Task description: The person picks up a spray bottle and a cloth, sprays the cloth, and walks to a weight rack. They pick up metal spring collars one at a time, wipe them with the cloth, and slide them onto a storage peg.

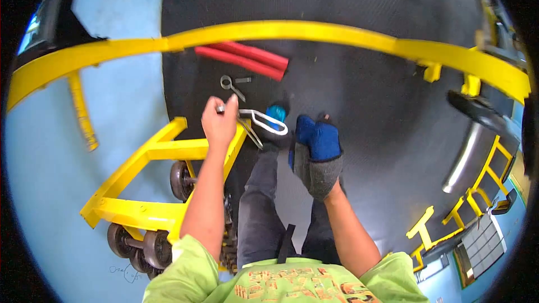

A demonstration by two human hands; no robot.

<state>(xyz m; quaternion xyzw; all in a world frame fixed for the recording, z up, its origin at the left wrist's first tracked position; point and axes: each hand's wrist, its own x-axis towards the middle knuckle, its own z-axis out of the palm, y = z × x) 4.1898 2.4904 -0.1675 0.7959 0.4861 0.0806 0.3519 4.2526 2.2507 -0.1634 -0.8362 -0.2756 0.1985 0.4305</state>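
Note:
My bare left hand (219, 122) is closed around a metal spring collar (283, 129). Its white loop reaches right past the fingers, and a thinner silver arm slants down. The collar overlaps the blue toe of a shoe (275, 113) on the floor below. My right hand (319, 148) wears a blue glove with a grey cuff. Its fingers are curled, one fingertip shows at the top, and whatever they may grip is hidden. Another collar with a round ring (226, 82) lies on the black mat, beyond my left hand.
A curved yellow bar (292, 29) crosses in front of me. Two red pads (247, 60) lie beyond the loose collar. At left stands a yellow rack (140, 210) with dumbbells (158, 248). More yellow frames (426, 227) and a dark-ended silver cylinder (463, 157) are at right.

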